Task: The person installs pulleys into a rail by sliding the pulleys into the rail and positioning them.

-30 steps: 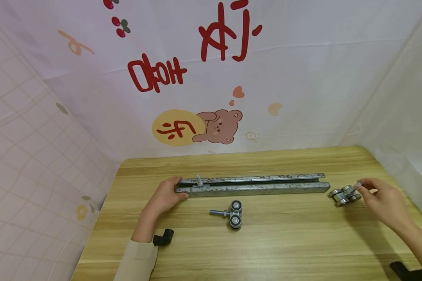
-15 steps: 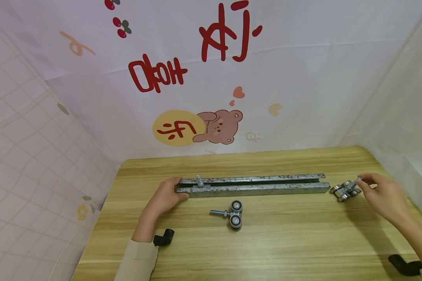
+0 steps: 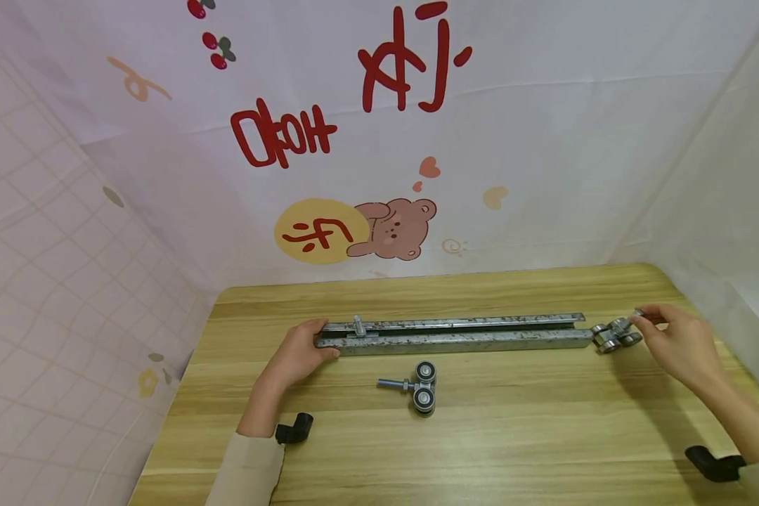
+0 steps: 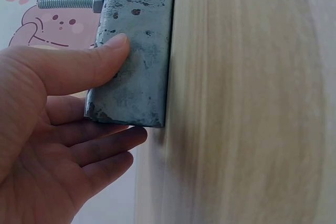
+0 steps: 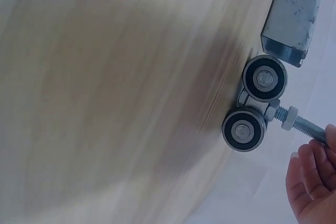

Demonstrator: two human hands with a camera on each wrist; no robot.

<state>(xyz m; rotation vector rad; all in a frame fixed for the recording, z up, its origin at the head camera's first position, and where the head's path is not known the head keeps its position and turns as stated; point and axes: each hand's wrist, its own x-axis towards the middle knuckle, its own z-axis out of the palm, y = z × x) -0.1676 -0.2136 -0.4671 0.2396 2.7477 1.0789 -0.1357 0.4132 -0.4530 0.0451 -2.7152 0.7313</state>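
A mottled galvanized steel channel track lies across the table with its slot facing up. My left hand grips its left end, the thumb on the near wall. Close to that end, a threaded bolt with a nut stands up out of the slot. Beyond the track's right end, my right hand pinches the threaded stem of a roller trolley. Its wheels sit right by the track's open end; whether they touch it I cannot tell.
A second roller trolley lies on its side in front of the track, its stem pointing left. The wooden table meets a printed cloth backdrop behind. Black wrist mounts sit at both wrists.
My right hand has brought the roller trolley left and slightly away from me, up to the track's right end. The left hand and the track stay where they were.
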